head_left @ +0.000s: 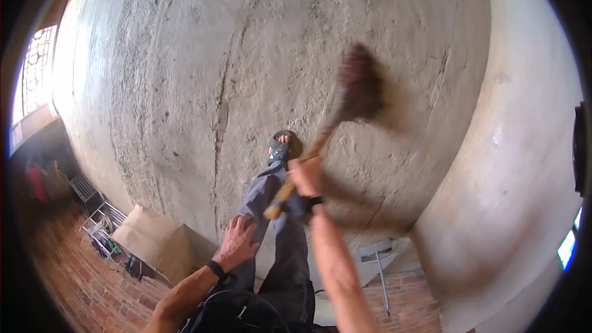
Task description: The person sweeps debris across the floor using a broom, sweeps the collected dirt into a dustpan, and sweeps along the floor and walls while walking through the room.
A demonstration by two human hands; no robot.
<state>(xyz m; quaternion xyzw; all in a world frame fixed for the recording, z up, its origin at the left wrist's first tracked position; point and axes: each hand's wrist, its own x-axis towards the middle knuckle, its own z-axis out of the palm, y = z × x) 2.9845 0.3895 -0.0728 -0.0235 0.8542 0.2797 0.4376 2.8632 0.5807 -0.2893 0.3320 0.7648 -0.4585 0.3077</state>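
Note:
My right hand (306, 176) is wrapped round the wooden handle of a short-handled brush (319, 142). The brush's dark reddish-brown head is smeared by motion, so I cannot tell whether it touches the rough grey concrete surface (283, 55) beneath it. The handle's butt end sticks out below my fist, over my grey trousers. My left hand (237, 242) lies on my left leg near the knee, fingers spread, holding nothing. A sandalled foot (280, 148) stands on the concrete just left of the brush handle.
A pale wall (512, 148) curves up at right. At lower left are a brown cardboard-like box (151, 240) and a metal rack (105, 222) above a brick floor (74, 271). A long-handled tool (383, 277) is at lower right. Cracks run along the concrete.

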